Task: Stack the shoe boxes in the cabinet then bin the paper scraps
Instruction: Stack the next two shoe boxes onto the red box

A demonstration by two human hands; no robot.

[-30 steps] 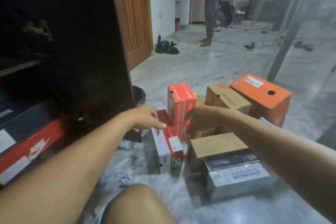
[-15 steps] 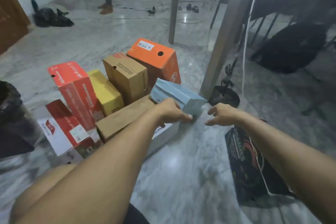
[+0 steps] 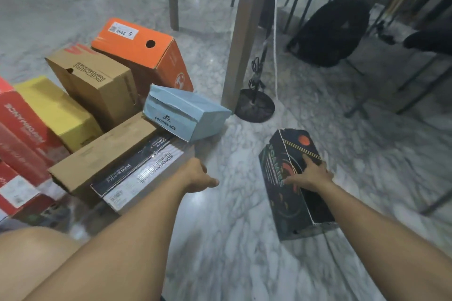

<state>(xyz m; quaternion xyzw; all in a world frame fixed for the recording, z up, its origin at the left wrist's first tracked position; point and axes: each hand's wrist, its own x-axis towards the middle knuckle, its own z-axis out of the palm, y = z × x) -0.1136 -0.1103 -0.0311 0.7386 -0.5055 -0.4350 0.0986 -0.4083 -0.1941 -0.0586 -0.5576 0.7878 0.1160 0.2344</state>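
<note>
Several shoe boxes crowd the marble floor at left: an orange box, a brown box, a yellow box, a red box, a light blue box, a flat brown box and a grey-and-black box. A black shoe box stands apart at right. My right hand grips its top, fingers spread, thumb along the near edge. My left hand hovers loosely curled beside the grey-and-black box, holding nothing. The cabinet is out of view.
A wooden table leg rises just behind the light blue box, with a round black stand base and a white cord beside it. A black bag and chair legs fill the far right. My knee is at lower left.
The view swung right, away from the cabinet. My right hand moved from beside the light blue box onto the black box; my left hand pulled back from the light blue box toward me.
</note>
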